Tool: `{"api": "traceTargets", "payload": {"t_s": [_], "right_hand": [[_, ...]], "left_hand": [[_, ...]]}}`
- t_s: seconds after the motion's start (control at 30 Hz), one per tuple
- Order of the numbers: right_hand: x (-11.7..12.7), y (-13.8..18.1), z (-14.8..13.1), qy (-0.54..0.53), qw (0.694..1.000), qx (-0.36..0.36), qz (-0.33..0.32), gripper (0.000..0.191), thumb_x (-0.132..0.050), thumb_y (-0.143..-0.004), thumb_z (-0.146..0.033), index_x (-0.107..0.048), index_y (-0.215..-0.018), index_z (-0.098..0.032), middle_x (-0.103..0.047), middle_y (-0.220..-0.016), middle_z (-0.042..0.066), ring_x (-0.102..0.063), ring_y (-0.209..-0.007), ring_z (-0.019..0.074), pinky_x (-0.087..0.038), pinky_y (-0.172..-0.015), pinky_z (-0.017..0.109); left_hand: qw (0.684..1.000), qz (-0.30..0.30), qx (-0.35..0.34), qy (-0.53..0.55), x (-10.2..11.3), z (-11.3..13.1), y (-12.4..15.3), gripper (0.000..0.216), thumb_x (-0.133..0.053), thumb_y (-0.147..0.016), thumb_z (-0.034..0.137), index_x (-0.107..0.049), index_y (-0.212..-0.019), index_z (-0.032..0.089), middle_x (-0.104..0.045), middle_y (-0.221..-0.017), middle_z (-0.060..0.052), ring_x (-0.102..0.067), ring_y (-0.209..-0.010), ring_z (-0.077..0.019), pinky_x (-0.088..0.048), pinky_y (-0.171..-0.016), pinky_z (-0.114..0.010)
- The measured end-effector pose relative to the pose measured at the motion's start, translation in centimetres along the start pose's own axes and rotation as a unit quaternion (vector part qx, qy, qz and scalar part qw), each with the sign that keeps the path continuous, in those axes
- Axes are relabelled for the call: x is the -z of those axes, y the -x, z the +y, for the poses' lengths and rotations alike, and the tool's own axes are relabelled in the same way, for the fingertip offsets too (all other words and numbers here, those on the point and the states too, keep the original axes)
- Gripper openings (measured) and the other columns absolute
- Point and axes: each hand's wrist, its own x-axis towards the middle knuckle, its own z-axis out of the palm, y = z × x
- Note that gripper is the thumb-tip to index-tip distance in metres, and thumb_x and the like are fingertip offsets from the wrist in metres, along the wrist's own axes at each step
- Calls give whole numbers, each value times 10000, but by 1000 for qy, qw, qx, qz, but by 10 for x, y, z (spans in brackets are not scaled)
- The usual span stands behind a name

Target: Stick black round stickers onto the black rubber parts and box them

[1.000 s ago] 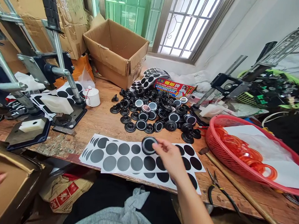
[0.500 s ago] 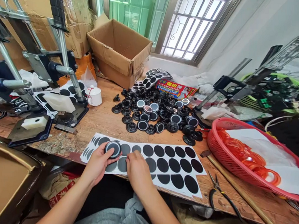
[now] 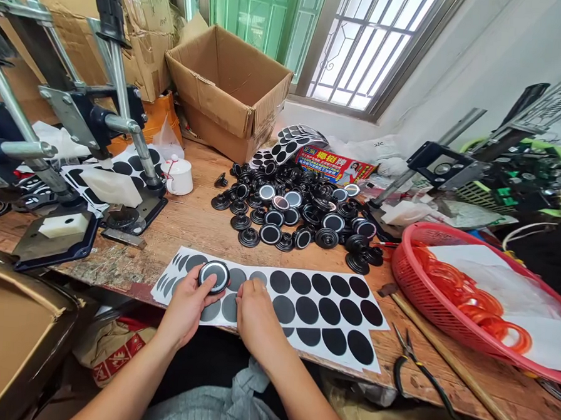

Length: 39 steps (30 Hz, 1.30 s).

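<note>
My left hand [image 3: 187, 302] is closed around a black round knob [image 3: 213, 277], its flat silver-ringed face turned up and my thumb lying across it. Under both hands lies a white sheet of black round stickers [image 3: 309, 307], spread along the table's front edge over other such sheets. My right hand [image 3: 259, 312] rests low over the middle of the sheet, fingers curled and pressed together. Whatever its fingertips pinch, if anything, is hidden. Beyond the sheet sits a pile of similar black knobs [image 3: 285, 219], some showing silver-ringed faces.
Two lever presses [image 3: 125, 126] stand at the left, near a white mug [image 3: 179, 176]. An open cardboard box [image 3: 231, 76] is at the back. To the right are a red basket [image 3: 402, 266] with orange rings, a wooden-handled hammer [image 3: 460, 367] and pliers [image 3: 416, 364].
The view has shifted slightly. My left hand still holds the knob, its face tilted a little differently. My right fingers have curled in more tightly over the sheet.
</note>
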Motion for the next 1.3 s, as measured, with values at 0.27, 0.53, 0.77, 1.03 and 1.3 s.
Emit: {"api": "traceTargets", "payload": {"t_s": [0.27,0.53,0.77,1.03,1.3], "right_hand": [[3,1,-3,18,1000,-23,5,188,-450,-871,-49,-581,-976,-131,-606,-980,136,-587,-894,252,-481,-805,368],[4,3,-1,28,999,14,18,206,-446,-870,-41,-585,-968,-157,-613,-977,122,-584,-888,244,-485,-795,371],[-4,25,12,-140,985,81,55,158,-613,-855,-207,-670,-1003,-207,-581,-1036,93,-548,-999,244,-435,-904,401],[29,30,43,-680,731,-12,61,371,-580,-858,-462,-633,-606,-195,-640,-1020,81,-557,-1018,230,-426,-925,391],[61,27,9,-748,637,-183,29,177,-803,-677,-303,-756,-764,-156,-692,-1107,108,-615,-956,210,-454,-892,338]], "left_hand": [[1000,-9,8,-7,1,1,-1,291,-707,-781,344,-602,-1003,188,-667,-978,-36,-642,-918,-190,-540,-871,-404],[1000,-10,13,-7,2,1,-3,303,-712,-774,351,-609,-1004,184,-659,-1002,-45,-647,-913,-195,-533,-874,-404],[1000,-9,22,-9,2,3,-3,301,-725,-759,354,-602,-977,187,-670,-983,-49,-660,-962,-238,-532,-868,-409],[999,-9,30,-9,-1,8,-3,316,-730,-748,346,-610,-986,175,-685,-956,-55,-674,-926,-233,-528,-874,-409],[992,-110,37,59,-31,22,37,420,-578,-806,160,-581,-1222,216,-572,-1324,-96,-597,-1107,-279,-526,-897,-413]]}}
